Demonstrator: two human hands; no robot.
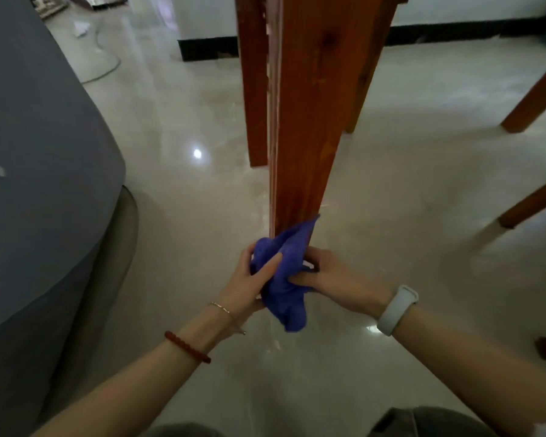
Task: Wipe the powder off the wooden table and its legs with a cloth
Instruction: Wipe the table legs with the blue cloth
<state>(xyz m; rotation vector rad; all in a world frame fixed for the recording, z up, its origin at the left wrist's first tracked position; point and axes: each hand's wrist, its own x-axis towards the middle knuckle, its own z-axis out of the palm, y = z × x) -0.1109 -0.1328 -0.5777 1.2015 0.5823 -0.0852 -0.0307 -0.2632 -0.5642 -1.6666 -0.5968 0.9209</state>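
head | both hands' fingers grip blue cloth (282, 275) | at table leg (306, 121) foot

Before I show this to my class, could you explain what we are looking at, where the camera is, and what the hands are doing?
No machine here: a person wears one camera on the head, looking down at their own arms. Both hands hold a blue cloth at the foot of a wooden table leg. The left hand, with bracelets on its wrist, and the right hand, with a white wristband, grip it together. Below is a shiny tiled floor; other legs stand behind.
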